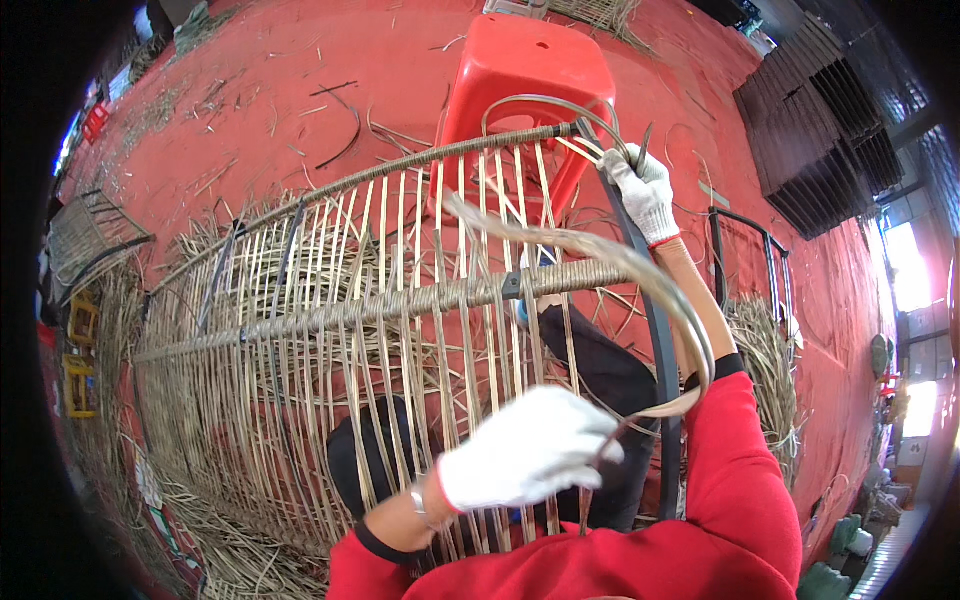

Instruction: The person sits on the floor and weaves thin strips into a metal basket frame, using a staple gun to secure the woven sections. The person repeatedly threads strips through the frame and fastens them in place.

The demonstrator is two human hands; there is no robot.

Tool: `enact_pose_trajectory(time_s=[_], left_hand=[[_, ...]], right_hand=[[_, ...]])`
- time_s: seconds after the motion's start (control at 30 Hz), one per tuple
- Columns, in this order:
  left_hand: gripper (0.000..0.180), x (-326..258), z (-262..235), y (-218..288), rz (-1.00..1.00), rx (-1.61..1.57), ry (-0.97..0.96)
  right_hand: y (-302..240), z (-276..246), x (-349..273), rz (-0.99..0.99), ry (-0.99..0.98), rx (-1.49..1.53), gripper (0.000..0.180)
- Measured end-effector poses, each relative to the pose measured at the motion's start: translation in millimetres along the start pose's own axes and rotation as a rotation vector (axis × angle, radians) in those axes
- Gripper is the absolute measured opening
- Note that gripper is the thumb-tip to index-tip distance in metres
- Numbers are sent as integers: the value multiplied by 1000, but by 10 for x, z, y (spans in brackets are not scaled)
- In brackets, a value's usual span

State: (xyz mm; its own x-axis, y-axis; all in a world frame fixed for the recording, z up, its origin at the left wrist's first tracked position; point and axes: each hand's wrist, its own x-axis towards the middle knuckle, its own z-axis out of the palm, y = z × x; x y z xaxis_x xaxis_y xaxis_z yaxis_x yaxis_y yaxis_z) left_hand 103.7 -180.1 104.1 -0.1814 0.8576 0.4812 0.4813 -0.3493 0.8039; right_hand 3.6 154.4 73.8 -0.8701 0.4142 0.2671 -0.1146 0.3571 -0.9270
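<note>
1. Left hand (pixel 535 450), white-gloved and blurred, hovers over the strip-wound frame (pixel 430 303) above the person's legs (pixel 612 375); I cannot tell whether it pinches the curling flat strip (pixel 655 280).
2. Right hand (pixel 642 193) pinches a thin looped strip (pixel 535 98) at the frame's far corner, before the red plastic stool (pixel 530 60).

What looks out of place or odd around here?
The mess underfoot: loose strips sprawl in heaps and stray bits across the red floor, pointing every way, unlike the fairly even rows strung on the frame. I see no obvious damage.
</note>
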Motion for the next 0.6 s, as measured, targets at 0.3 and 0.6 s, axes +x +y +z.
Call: enact_pose_trajectory(time_s=[0.3, 0.6], left_hand=[[32, 1143, -1639, -1635, -546, 873, 74], [28, 1835, -1668, -3149, -527, 824, 122]], right_hand=[[-52, 110, -100, -95, 187, 170, 17], [245, 186, 27, 30, 273, 268, 11]])
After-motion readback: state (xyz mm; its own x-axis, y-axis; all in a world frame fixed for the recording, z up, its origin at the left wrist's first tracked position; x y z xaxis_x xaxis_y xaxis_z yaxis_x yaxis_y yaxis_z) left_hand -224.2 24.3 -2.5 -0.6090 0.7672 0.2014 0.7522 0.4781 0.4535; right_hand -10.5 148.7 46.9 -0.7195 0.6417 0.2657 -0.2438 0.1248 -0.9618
